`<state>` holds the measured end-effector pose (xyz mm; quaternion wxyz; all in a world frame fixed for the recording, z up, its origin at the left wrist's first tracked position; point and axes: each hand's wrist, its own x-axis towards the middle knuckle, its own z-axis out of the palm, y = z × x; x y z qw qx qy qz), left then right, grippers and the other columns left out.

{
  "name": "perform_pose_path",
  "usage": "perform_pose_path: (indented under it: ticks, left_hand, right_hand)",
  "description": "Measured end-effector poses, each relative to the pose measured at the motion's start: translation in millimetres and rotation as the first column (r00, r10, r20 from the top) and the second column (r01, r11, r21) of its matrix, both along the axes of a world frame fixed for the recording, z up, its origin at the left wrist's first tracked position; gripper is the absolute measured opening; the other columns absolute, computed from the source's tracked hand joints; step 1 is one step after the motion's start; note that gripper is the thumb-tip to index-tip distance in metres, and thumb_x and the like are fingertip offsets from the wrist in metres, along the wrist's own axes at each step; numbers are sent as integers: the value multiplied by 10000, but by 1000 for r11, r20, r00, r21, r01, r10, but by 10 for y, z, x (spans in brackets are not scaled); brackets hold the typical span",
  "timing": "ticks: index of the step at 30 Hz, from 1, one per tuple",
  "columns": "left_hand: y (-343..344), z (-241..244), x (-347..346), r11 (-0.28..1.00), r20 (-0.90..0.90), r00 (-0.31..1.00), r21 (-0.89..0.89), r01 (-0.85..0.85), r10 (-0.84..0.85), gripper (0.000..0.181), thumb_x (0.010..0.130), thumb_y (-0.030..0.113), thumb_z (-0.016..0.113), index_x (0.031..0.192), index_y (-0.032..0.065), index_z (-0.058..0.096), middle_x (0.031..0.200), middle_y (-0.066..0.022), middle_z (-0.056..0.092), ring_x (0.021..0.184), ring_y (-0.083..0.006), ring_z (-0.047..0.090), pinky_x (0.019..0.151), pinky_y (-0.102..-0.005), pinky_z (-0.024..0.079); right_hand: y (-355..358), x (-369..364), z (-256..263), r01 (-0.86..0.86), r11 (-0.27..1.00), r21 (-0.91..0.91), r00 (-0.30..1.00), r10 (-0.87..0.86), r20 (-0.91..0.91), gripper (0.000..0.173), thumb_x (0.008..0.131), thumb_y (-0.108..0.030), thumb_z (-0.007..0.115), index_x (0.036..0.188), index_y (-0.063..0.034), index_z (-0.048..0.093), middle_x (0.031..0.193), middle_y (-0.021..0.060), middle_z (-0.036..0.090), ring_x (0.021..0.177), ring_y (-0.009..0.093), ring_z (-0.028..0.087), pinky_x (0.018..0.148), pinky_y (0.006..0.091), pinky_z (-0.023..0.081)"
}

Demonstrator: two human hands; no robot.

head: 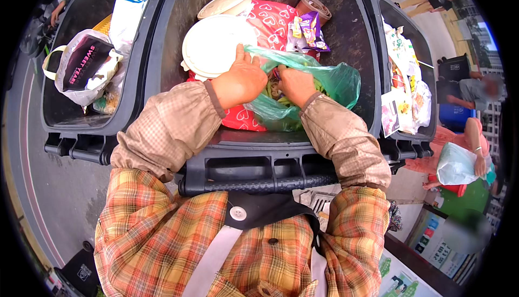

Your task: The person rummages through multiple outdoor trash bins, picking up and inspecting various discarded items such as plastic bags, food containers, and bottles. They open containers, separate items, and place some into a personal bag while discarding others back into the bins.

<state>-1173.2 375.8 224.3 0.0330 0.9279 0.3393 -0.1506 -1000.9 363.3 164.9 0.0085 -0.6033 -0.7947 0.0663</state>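
A green translucent plastic bag (340,82) lies gaping in the middle wheeled bin (367,106), with green and yellowish plant scraps (284,99) inside. My left hand (242,77) is at the bag's left edge, its fingers over the rim and against a round white lidded container (217,43); its thumb is hidden. Inside the bag mouth, my right hand (298,85) has curled fingers among the scraps, near a small reddish-purple item. Its fingertips are partly hidden, so whether it grips anything is unclear. Beneath the bag is a red bag with white hearts (267,23).
A second round container (225,3), a rolled brown strip (314,7) and purple snack wrappers (311,29) share the bin. Filled bins flank it, one holding a white carrier bag (83,68). A black bar handle (259,184) crosses the bin's front. People stand right; one holds a plastic bag (458,163).
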Motion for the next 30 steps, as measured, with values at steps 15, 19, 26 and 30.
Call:
perform_pose_path:
  ticks: [15, 19, 26, 30]
  left_hand:
    - [-199, 184, 84, 990, 83, 987, 31, 135, -137, 253, 699, 143, 575, 892, -5, 645, 1101, -190, 516, 1104, -355, 434, 969, -527, 220]
    - [-465, -42, 248, 972, 393, 900, -55, 229, -190, 443, 730, 205, 610, 1084, -50, 534, 1006, -163, 539, 1021, -294, 454, 919, -421, 297]
    - [-541, -553, 297, 792, 466, 877, -490, 364, -115, 290, 691, 73, 556, 969, -4, 584, 802, -178, 615, 801, -319, 602, 666, -398, 468]
    - [-500, -294, 322, 730, 323, 932, -596, 335, -163, 360, 672, -8, 500, 1016, 0, 606, 946, -213, 604, 923, -327, 576, 784, -384, 456]
  right_hand:
    - [168, 872, 1787, 431, 880, 202, 777, -248, -578, 491, 761, -268, 692, 1073, 42, 474, 592, 41, 575, 494, 56, 490, 455, 194, 384]
    - [-77, 601, 1444, 331, 943, -38, 687, -268, -675, 221, 792, -191, 655, 866, -9, 554, 609, 58, 580, 526, 107, 530, 465, 256, 411]
    - [-419, 1190, 1, 157, 888, -433, 963, -42, 265, 146, 734, -79, 517, 805, 3, 614, 767, 207, 612, 761, 348, 608, 669, 425, 474]
    - [-491, 1371, -33, 208, 765, -610, 905, 87, 417, 220, 723, -130, 549, 894, -26, 638, 823, 207, 625, 807, 350, 609, 709, 415, 483]
